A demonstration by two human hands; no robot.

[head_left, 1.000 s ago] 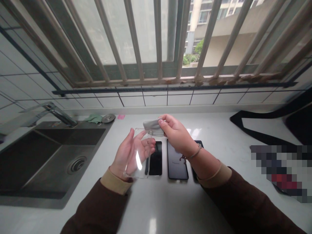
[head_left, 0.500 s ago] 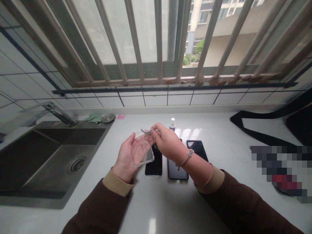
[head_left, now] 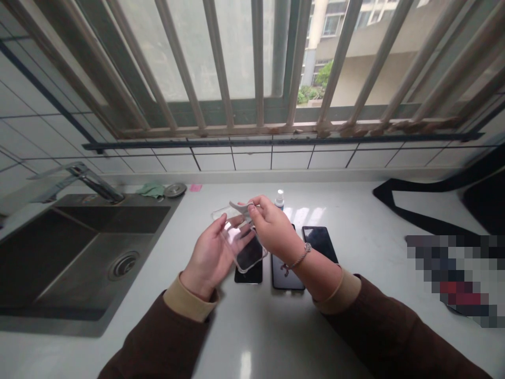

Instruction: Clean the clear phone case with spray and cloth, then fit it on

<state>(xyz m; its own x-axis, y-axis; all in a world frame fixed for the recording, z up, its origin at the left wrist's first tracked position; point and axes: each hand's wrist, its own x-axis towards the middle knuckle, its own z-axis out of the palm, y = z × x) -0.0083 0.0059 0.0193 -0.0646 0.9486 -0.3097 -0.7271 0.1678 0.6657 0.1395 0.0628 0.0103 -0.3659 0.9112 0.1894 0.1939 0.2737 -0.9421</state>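
A clear phone case point(head_left: 248, 261) is held up in front of me, tilted, by my left hand point(head_left: 210, 258), whose thumb presses its near edge while the fingers spread behind it. My right hand point(head_left: 273, 223) pinches a grey cloth point(head_left: 241, 207) at the case's upper edge. Below the case lies a black phone point(head_left: 249, 272), partly covered by it. Beside it, a larger dark device point(head_left: 289, 279) lies under my right wrist, and another dark device point(head_left: 319, 241) sits to its right. A small white-capped bottle point(head_left: 279, 198) stands behind my right hand.
A steel sink point(head_left: 134, 223) with a faucet point(head_left: 97, 184) is set into the counter point(head_left: 252, 337) at left. Near its back corner are a green cloth point(head_left: 152, 190), a metal drain cover point(head_left: 175, 190) and a pink piece point(head_left: 196, 187). A black strap point(head_left: 410, 205) lies at right.
The clear case has shifted right and turned in my left hand, its lower corner now over the phone. The grey cloth stays at its upper edge, with more of it showing.
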